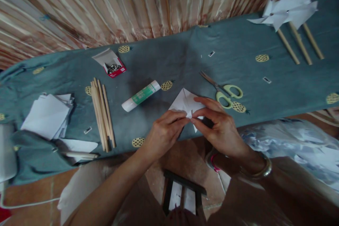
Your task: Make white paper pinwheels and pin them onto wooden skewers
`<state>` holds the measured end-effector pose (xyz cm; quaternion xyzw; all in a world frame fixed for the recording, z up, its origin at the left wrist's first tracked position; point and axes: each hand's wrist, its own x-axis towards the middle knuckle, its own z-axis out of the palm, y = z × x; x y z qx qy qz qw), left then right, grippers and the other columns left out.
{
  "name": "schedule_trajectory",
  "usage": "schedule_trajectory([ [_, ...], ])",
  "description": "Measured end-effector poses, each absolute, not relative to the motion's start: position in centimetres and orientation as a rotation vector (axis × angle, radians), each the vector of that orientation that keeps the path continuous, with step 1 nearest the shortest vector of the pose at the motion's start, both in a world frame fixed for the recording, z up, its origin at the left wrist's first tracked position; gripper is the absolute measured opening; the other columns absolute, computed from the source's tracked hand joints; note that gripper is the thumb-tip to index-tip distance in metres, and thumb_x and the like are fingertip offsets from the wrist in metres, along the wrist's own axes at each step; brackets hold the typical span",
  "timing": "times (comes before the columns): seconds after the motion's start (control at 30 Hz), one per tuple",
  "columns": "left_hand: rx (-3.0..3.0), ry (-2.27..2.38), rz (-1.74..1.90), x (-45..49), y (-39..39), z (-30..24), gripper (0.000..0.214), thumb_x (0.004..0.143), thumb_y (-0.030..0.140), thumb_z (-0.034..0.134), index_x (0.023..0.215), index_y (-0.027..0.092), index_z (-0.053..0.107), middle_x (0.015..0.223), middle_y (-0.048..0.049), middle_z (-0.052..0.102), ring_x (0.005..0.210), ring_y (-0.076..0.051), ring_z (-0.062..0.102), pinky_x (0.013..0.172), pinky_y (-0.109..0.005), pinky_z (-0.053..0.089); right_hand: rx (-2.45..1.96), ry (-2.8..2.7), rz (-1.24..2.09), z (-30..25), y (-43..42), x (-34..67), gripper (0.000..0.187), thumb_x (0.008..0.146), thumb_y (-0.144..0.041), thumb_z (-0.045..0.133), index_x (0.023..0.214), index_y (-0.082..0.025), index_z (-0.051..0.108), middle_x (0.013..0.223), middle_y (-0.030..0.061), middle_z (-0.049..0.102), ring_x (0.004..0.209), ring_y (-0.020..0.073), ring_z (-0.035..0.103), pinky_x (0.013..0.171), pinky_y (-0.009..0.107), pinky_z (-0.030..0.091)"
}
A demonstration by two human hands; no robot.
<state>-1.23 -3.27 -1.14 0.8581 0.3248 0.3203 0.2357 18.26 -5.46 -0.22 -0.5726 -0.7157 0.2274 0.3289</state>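
- L hand (pixel 166 130): thumb + fingers pinched on the near left part of the white paper (pixel 182 99).
- R hand (pixel 217 123): thumb + index pinched on a small folded bit of same paper, tips nearly meeting L hand's; other fingers spread over its right side.
- White paper: btwn both hands, one corner pointing away from them; fingers cover the middle, so can't tell exactly how many corners are folded in.
- Gold bangle (pixel 266 169): on wrist behind R hand.
- Scissors (pixel 233 91): just beyond R hand, green handles nearest it, blades pointing away + left.
- Glue stick (pixel 141 96): beyond L hand, slightly left, lying on its side, green/white label.
- Wooden sticks (pixel 102 116): left of L hand, loose bundle, roughly side by side.
- Red box (pixel 116 71): farther out past L hand, flap up, shiny metal bits inside.
- Paper stack (pixel 47 114): well left of L hand, past the sticks, edges uneven.
- White pinwheels (pixel 288 10): well beyond R hand, far right, overlapping, w/ 3 sticks toward R hand.
- Curtain (pixel 132 3): past both hands, behind the table.
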Motion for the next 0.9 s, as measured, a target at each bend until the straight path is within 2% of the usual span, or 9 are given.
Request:
schedule_trajectory([
  [0.13, 2.345, 0.919, 0.844, -1.33, -3.22, -1.06, 0.019, 0.094, 0.012, 0.054, 0.105, 0.015, 0.069, 0.113, -0.0111, 0.069, 0.104, -0.019, 0.067, 0.086, -0.034, 0.060, -1.503, -1.876, 0.573, -0.18, -5.45, 18.27, 0.003, 0.086, -0.022, 0.064, 0.087, -0.023, 0.067, 0.127, 0.0094, 0.065, 0.123, 0.0290, 0.057, 0.102, 0.050, 0.047],
  [0.57, 2.330, 0.893, 0.831, -1.30, -2.98, -0.89, 0.020, 0.094, 0.012, 0.053, 0.105, 0.013, 0.070, 0.109, -0.0104, 0.070, 0.103, -0.018, 0.068, 0.088, -0.033, 0.060, -1.485, -1.880, 0.558, -0.25, -5.47, 18.30, 0.004, 0.086, -0.021, 0.063, 0.087, -0.022, 0.067, 0.127, 0.0098, 0.065, 0.123, 0.0289, 0.057, 0.102, 0.051, 0.047],
  [0.9, 2.338, 0.911, 0.818, -1.19, -3.02, -1.00, 0.020, 0.094, 0.012, 0.053, 0.106, 0.013, 0.069, 0.110, -0.0103, 0.070, 0.103, -0.018, 0.067, 0.087, -0.033, 0.060, -1.468, -1.891, 0.538, -0.22, -5.46, 18.29, 0.004, 0.086, -0.021, 0.064, 0.086, -0.019, 0.068, 0.126, 0.0123, 0.065, 0.122, 0.0280, 0.057, 0.101, 0.048, 0.048],
])
